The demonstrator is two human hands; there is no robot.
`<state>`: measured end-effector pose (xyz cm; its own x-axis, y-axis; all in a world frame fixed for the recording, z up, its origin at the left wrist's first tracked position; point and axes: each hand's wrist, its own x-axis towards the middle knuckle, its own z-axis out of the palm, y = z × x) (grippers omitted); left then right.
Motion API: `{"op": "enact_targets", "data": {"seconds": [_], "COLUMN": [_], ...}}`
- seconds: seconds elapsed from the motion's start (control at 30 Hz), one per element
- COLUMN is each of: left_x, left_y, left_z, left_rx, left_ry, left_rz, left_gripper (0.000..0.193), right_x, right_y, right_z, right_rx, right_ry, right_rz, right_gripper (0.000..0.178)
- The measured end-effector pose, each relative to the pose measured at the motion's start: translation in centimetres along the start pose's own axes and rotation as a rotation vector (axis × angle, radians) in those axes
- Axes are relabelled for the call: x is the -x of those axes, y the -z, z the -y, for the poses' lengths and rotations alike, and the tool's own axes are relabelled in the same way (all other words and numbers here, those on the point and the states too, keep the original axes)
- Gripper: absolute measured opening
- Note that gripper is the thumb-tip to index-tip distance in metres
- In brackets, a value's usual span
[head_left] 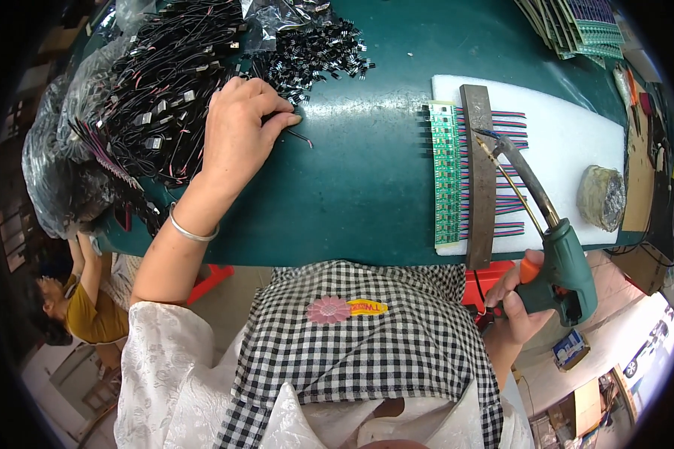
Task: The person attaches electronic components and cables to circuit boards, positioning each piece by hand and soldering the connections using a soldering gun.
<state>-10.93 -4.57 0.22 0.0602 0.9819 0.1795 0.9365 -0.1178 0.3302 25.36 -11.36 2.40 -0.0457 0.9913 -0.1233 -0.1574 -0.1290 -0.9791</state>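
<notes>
My left hand (pixel 240 135) is closed in a pinch at the right edge of a large heap of black cables (pixel 176 60). Out from under its thumb runs the end of a thin black cable (pixel 301 138) with a pinkish tip; the rest is hidden by the hand. In my right hand (pixel 513 307) is a green soldering gun (pixel 569 262), gripped by its handle. Its tip and thin feed tube reach over a brown bar (pixel 478 179). That bar lies across coloured wires (pixel 511 202) beside a strip of green circuit boards (pixel 447 179), which has black connectors along its upper left edge.
Under the boards lies a white foam sheet (pixel 562 120), with a wrapped round lump (pixel 601 197) on its right. Small black connectors (pixel 314 52) are piled at the back. More circuit boards (pixel 577 26) are stacked far right. Another person (pixel 93 307) is at the left, beyond plastic bags (pixel 49 172).
</notes>
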Motion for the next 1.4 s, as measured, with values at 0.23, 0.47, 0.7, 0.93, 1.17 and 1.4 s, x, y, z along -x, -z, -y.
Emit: {"op": "enact_targets", "data": {"seconds": [0.23, 0.47, 0.7, 0.93, 1.17, 1.4], "left_x": [0.0, 0.7, 2.7, 2.7, 1.3, 0.9], "left_y": [-0.6, 0.4, -2.1, -2.7, -1.7, -1.1], "left_z": [-0.8, -8.8, -14.4, -14.3, -13.7, -13.2], "left_rx": [-0.141, 0.639, 1.408, 1.896, 1.733, 1.645], "left_ry": [-0.109, -0.17, 0.247, 0.621, 0.557, 0.565], "left_rz": [0.003, 0.274, 0.759, 0.9, 1.004, 1.087], "left_gripper": [0.009, 0.007, 0.011, 0.014, 0.013, 0.013], "right_x": [0.4, -0.2, -1.9, -2.2, -2.3, -2.3], "right_y": [0.1, -2.2, -4.2, -3.7, -3.2, -3.0], "right_z": [-0.2, -0.1, -0.1, -0.1, -0.6, -0.7], "right_rx": [-0.014, 0.09, 0.265, 0.343, 0.359, 0.376], "right_ry": [-0.034, 0.012, 0.132, 0.217, 0.28, 0.241], "right_rz": [0.043, 0.072, 0.231, 0.209, 0.259, 0.357], "right_gripper": [0.058, 0.066, 0.066, 0.061, 0.064, 0.063]}}
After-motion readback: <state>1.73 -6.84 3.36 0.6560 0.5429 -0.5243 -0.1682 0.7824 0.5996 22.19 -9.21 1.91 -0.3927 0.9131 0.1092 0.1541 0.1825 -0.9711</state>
